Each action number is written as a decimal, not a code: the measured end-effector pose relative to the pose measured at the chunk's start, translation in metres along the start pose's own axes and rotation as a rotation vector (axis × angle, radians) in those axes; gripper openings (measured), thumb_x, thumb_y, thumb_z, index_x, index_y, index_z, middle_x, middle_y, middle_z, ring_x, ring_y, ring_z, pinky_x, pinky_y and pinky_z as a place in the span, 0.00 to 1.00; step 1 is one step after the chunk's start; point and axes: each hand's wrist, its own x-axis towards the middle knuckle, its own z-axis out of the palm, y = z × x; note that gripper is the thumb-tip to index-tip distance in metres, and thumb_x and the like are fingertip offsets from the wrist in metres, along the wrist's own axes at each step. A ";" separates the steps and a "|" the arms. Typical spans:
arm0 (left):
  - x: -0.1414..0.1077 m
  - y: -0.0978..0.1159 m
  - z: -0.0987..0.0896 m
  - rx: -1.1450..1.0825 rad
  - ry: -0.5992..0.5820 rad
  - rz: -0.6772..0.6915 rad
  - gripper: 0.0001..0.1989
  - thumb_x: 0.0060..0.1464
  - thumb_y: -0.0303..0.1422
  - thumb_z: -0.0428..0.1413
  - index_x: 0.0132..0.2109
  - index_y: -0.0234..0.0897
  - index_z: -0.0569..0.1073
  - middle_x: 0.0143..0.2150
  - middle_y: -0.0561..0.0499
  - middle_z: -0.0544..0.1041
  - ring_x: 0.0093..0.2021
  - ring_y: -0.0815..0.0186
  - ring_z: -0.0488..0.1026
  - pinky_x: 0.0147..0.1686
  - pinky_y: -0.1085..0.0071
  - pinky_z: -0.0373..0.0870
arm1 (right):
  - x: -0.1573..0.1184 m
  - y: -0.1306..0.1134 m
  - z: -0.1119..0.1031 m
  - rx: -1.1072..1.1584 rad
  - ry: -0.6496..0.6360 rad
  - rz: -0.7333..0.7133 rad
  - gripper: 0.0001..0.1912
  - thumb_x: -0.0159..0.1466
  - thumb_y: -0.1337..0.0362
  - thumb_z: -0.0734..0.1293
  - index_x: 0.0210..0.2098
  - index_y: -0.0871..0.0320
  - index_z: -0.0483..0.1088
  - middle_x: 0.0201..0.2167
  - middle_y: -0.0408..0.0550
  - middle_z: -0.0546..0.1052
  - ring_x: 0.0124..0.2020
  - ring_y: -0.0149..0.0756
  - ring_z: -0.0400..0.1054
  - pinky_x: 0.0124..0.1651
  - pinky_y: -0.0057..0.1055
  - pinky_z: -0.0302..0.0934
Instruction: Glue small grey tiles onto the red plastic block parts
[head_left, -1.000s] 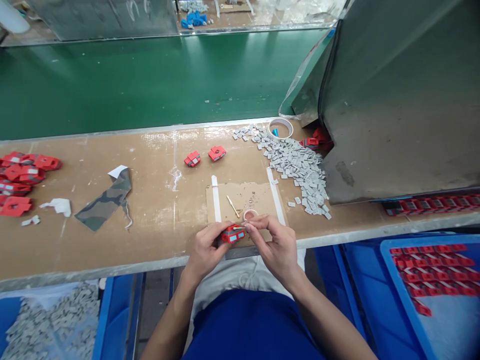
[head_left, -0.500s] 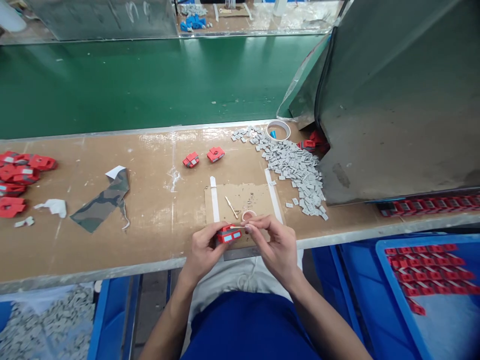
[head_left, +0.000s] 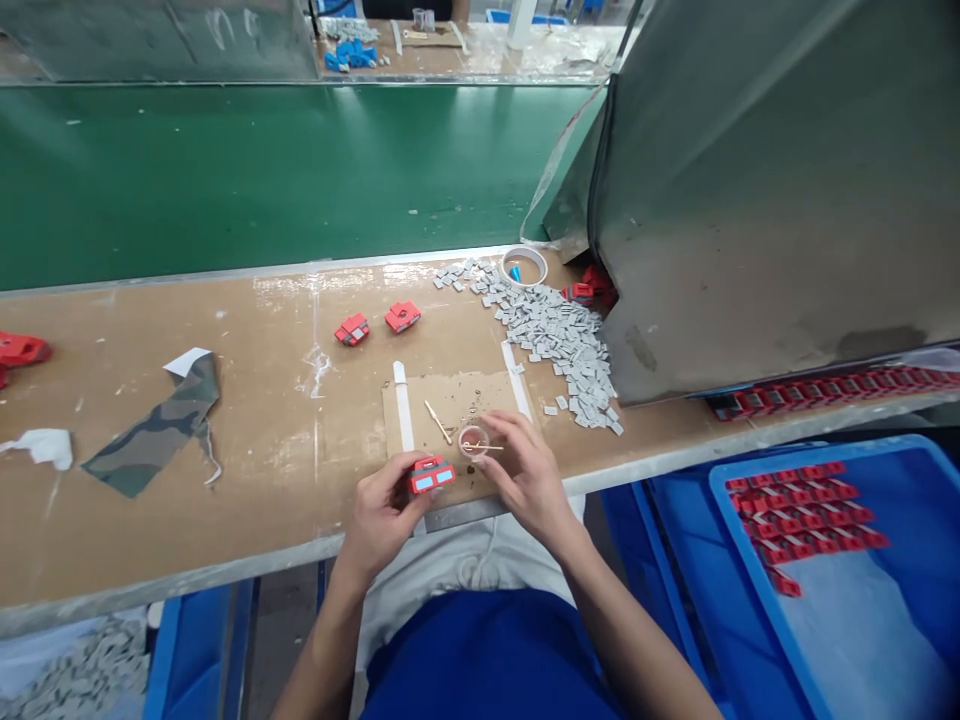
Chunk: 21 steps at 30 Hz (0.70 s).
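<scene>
My left hand (head_left: 381, 510) holds a red block-shaped part (head_left: 431, 475) with two pale blue rectangles on its near side. Just right of it, a small round clear cup (head_left: 473, 441) stands on the taped cardboard sheet (head_left: 442, 390), with a thin stick (head_left: 489, 447) lying across its rim. My right hand (head_left: 521, 470) is beside the cup, thumb and index finger apart around the stick's end, nothing gripped between them. A second short stick (head_left: 439, 422) lies on the cardboard. Two more red parts, one (head_left: 352, 330) left of the other (head_left: 403, 317), rest behind the sheet.
Small grey tiles (head_left: 562, 340) are heaped at the right, by a tape roll (head_left: 524, 267). A metal panel (head_left: 750, 220) rises there. Camouflage cloth (head_left: 161, 425) lies left. A blue tray (head_left: 825, 600) with red parts is lower right; a green surface (head_left: 300, 180) runs behind the table.
My right hand has let go of the thin stick, which now lies on the cup. My left hand has moved the red part slightly away from it. The camera view has shifted right.
</scene>
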 end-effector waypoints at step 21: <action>-0.001 0.000 -0.002 0.006 -0.001 0.010 0.11 0.59 0.37 0.64 0.47 0.38 0.80 0.39 0.47 0.86 0.35 0.63 0.83 0.35 0.74 0.80 | 0.007 0.053 -0.074 -0.714 -0.166 -0.050 0.14 0.75 0.67 0.58 0.42 0.57 0.76 0.35 0.50 0.73 0.35 0.41 0.69 0.39 0.34 0.62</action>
